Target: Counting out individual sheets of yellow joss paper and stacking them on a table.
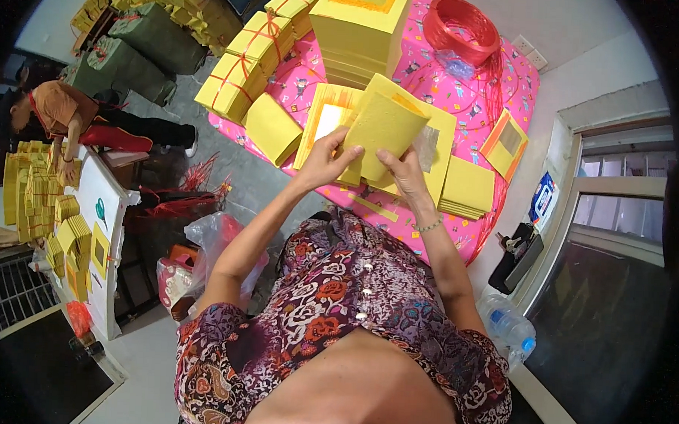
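A folded sheaf of yellow paper [387, 124] is raised above the table, with orange showing inside its fold. My left hand [331, 161] grips its lower left side, thumb on the front. On the lower right edge my right hand [406, 175] closes, its thumb pressed against the paper. Behind and below lie an open yellow sheet with a silver patch [429, 148] and sheets with an orange border [324, 122]. To the right of my right hand sits a small stack of folded yellow paper [467, 188]; another folded yellow piece [273, 130] rests at the left.
The table has a pink patterned cover [458, 235]. Bundles tied with red string [232, 85], a tall yellow stack [360, 41] and a red twine coil [462, 29] stand on it. A co-worker [62, 116] bends over a white table at the left.
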`<state>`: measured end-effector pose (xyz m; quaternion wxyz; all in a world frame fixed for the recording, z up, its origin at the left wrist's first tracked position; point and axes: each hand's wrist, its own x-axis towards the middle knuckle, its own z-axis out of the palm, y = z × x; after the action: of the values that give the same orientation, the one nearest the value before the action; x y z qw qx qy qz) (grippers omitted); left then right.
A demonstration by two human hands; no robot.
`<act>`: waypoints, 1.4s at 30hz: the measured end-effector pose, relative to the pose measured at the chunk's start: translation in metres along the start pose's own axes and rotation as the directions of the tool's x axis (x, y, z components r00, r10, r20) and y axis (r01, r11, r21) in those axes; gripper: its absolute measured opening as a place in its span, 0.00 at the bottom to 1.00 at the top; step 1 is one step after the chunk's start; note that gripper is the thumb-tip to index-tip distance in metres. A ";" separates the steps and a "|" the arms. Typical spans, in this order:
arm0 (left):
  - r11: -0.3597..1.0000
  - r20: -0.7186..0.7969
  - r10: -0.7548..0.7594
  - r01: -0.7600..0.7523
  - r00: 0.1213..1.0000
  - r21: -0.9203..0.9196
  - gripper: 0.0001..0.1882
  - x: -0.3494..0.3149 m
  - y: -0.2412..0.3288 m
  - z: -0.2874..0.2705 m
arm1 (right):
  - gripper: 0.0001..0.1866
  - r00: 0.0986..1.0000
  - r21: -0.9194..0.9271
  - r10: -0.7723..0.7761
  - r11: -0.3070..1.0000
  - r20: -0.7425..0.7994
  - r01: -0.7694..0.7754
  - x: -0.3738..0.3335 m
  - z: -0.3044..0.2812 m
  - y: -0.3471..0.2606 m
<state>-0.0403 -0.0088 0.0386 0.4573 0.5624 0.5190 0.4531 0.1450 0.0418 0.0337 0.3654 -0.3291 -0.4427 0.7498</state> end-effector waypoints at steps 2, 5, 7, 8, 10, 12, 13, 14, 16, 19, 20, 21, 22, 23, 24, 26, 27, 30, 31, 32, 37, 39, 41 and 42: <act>0.965 -0.031 0.115 -0.104 0.993 0.240 0.24 0.007 -0.002 0.006 | 0.30 0.996 -0.128 -0.078 0.989 -0.036 0.073 -0.003 -0.010 -0.005; 0.896 -0.307 0.373 -0.254 0.876 0.365 0.31 0.021 -0.006 0.030 | 0.28 0.983 -0.292 -0.169 0.946 -0.069 0.142 -0.008 -0.024 -0.012; 0.936 -0.270 0.328 -0.274 0.905 0.220 0.30 0.032 -0.008 0.040 | 0.29 0.984 -0.346 -0.145 0.933 -0.105 0.100 -0.011 -0.032 -0.015; 0.956 -0.227 0.294 -0.284 0.929 0.075 0.29 0.035 -0.010 0.043 | 0.29 0.983 -0.347 -0.149 0.932 -0.103 0.105 -0.013 -0.035 -0.015; 0.972 -0.145 0.232 -0.234 0.962 0.002 0.26 0.038 -0.014 0.050 | 0.29 0.980 -0.319 -0.162 0.940 -0.111 0.120 -0.015 -0.043 -0.016; 0.980 -0.074 0.187 -0.191 0.980 -0.057 0.22 0.042 -0.018 0.055 | 0.28 0.976 -0.350 -0.189 0.926 -0.111 0.140 -0.017 -0.049 -0.016; 0.986 -0.067 0.152 -0.156 0.986 -0.058 0.20 0.043 -0.020 0.058 | 0.28 0.970 -0.380 -0.214 0.912 -0.112 0.157 -0.018 -0.052 -0.015; 0.986 -0.066 0.154 -0.158 0.986 -0.061 0.20 0.044 -0.023 0.060 | 0.28 0.971 -0.383 -0.213 0.910 -0.110 0.156 -0.018 -0.054 -0.014; 0.973 -0.071 0.217 -0.222 0.974 -0.065 0.18 0.045 -0.027 0.066 | 0.29 0.959 -0.477 -0.247 0.865 -0.137 0.154 -0.020 -0.059 -0.012; 0.975 -0.064 0.216 -0.218 0.974 -0.031 0.17 0.045 -0.034 0.073 | 0.28 0.954 -0.453 -0.238 0.881 -0.180 0.135 -0.022 -0.064 -0.008; 0.976 -0.064 0.215 -0.217 0.975 -0.032 0.17 0.045 -0.035 0.074 | 0.28 0.954 -0.452 -0.247 0.880 -0.169 0.147 -0.022 -0.065 -0.008; 0.979 -0.055 0.187 -0.190 0.981 -0.068 0.17 0.045 -0.036 0.074 | 0.28 0.949 -0.479 -0.269 0.863 -0.162 0.163 -0.022 -0.066 -0.007; 0.984 -0.047 0.146 -0.150 0.988 -0.097 0.17 0.045 -0.036 0.076 | 0.27 0.941 -0.501 -0.306 0.843 -0.145 0.197 -0.021 -0.068 -0.006; 0.981 -0.047 0.158 -0.162 0.986 -0.103 0.17 0.045 -0.036 0.076 | 0.27 0.944 -0.505 -0.291 0.845 -0.153 0.179 -0.021 -0.068 -0.006; 0.983 -0.048 0.150 -0.154 0.988 -0.105 0.17 0.045 -0.035 0.076 | 0.27 0.945 -0.478 -0.277 0.863 -0.175 0.164 -0.020 -0.069 -0.005; 0.983 -0.051 0.141 -0.146 0.989 -0.108 0.17 0.044 -0.031 0.076 | 0.26 0.945 -0.452 -0.261 0.879 -0.195 0.150 -0.019 -0.070 -0.005; 0.985 -0.041 0.133 -0.136 0.990 -0.107 0.18 0.045 -0.028 0.076 | 0.26 0.954 -0.454 -0.242 0.880 -0.178 0.139 -0.018 -0.071 -0.007; 0.985 -0.017 0.119 -0.120 0.993 -0.123 0.21 0.044 -0.018 0.074 | 0.25 0.967 -0.489 -0.197 0.867 -0.164 0.094 -0.018 -0.071 -0.017; 0.984 -0.003 0.114 -0.113 0.993 -0.140 0.22 0.043 -0.014 0.073 | 0.24 0.969 -0.525 -0.159 0.850 -0.189 0.037 -0.018 -0.070 -0.021; 0.984 -0.005 0.113 -0.112 0.994 -0.140 0.22 0.042 -0.009 0.073 | 0.24 0.972 -0.520 -0.169 0.852 -0.166 0.059 -0.019 -0.068 -0.025; 0.879 0.094 -0.031 0.072 0.995 -0.472 0.25 0.040 0.010 0.066 | 0.23 0.979 -0.388 -0.167 0.915 -0.114 0.111 -0.023 -0.052 -0.044; 0.852 0.146 -0.121 0.178 0.982 -0.492 0.25 0.044 0.015 0.057 | 0.23 0.982 -0.345 -0.131 0.935 -0.138 0.076 -0.023 -0.046 -0.049; 0.801 0.214 -0.206 0.290 0.955 -0.524 0.29 0.045 0.019 0.051 | 0.23 0.984 -0.291 -0.097 0.956 -0.153 0.049 -0.024 -0.042 -0.052; 0.798 0.216 -0.231 0.312 0.949 -0.516 0.29 0.046 0.021 0.049 | 0.24 0.984 -0.287 -0.077 0.958 -0.163 0.028 -0.024 -0.041 -0.054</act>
<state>0.0134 0.0342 0.0531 0.6938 0.3599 0.4103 0.4699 0.2048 0.0572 0.0704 0.3713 -0.4297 -0.5207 0.6374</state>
